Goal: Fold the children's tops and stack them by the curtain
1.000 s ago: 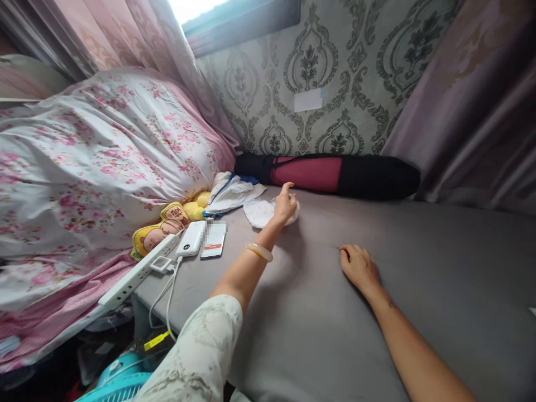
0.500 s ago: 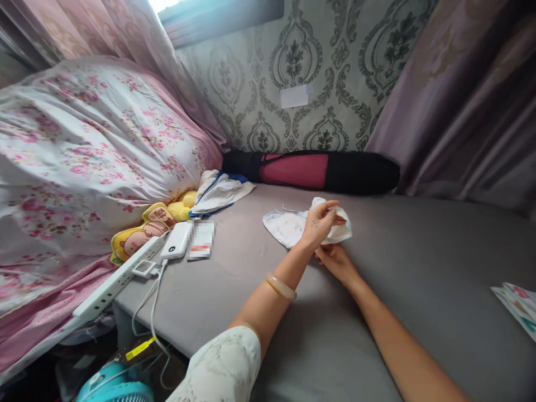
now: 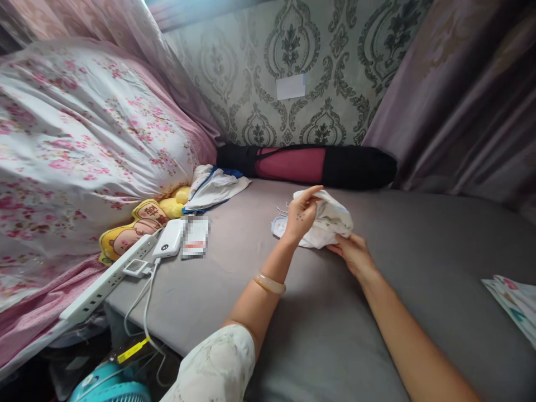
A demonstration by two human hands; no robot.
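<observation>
A small white cloth garment (image 3: pixel 333 220) with pale blue edging and thin ties lies bunched on the grey bed sheet (image 3: pixel 234 279). Over its far left part is my left hand (image 3: pixel 302 216), index finger stretched out and the other fingers curled on the fabric; a pale bangle circles that wrist. My right hand (image 3: pixel 355 254) pinches the near right edge, thumb above and fingers below. Part of the garment is hidden behind my left hand.
Along the wall lies a long black and red bag (image 3: pixel 288 164). To the left are a blue-and-white cloth (image 3: pixel 218 187), yellow plush toy (image 3: pixel 129 237), power bank (image 3: pixel 167 237), blurred packet (image 3: pixel 195 237) and power strip (image 3: pixel 106 279). A turquoise fan (image 3: pixel 109 385) stands below the bed edge.
My hands have moved apart, the left one leftward and the right one to the garment's right edge. The garment has been turned and spread somewhat. The view has shifted slightly.
</observation>
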